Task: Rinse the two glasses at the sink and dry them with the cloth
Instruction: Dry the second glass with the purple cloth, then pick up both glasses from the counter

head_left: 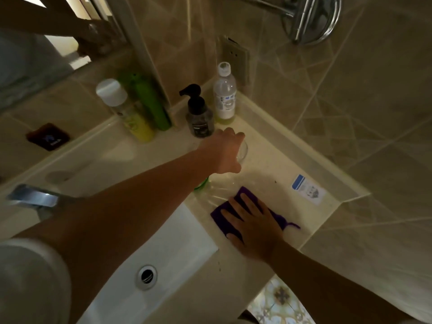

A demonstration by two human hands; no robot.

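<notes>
White sink at left. Left hand reaches far across the bench, fingers curled round a clear glass. Second glass stands nearer. Right hand lies flat, fingers spread, on purple cloth.

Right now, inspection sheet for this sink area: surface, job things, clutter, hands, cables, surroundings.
Surface: pale stone counter beside a white sink; faucet at left.
Job's things: one clear glass on the counter under the left hand; a second glass nearer the sink, hard to make out; purple cloth flat on the counter.
Clutter: black pump bottle, clear capped bottle, green bottle, yellow bottle, white-and-blue card.
Hands: left hand grips the glass from above; right hand rests flat on the cloth.
Cables: nothing seen.
Surroundings: tiled walls, wall socket, chrome rack.
</notes>
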